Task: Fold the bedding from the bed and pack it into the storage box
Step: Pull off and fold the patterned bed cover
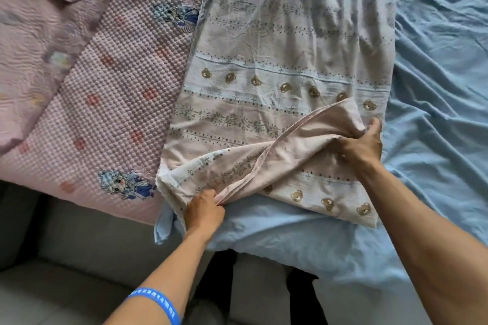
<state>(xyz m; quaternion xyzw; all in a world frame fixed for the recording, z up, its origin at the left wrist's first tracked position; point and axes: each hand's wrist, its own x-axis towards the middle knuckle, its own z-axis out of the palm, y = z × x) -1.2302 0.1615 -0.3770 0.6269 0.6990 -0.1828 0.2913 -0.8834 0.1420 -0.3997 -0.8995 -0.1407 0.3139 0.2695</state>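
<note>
Bedding covers the whole bed: a light blue sheet (435,87) lies wrinkled across its right side and under the near edge, and a pink textured quilt (105,87) with small red flower patches and cartoon figures spreads over the left side. Between them, lying lengthwise on the blue sheet and just overlapping the quilt's edge, is a pale pink printed sheet (277,66) with rows of little brown bears, dots and leaf bands. Its near end is partly turned over itself, a plain pink hem running diagonally across the fold. Grey floor (52,258) shows below the bed edge at lower left.

At the near left corner of the printed sheet, the left hand (204,212) grips bunched fabric, its fingers curled tight round the cloth. Over at the right edge, the right hand (361,145) holds the turned-over flap, thumb up and fingers closed into the folds. A blue wristband (155,301) sits on the left forearm.
</note>
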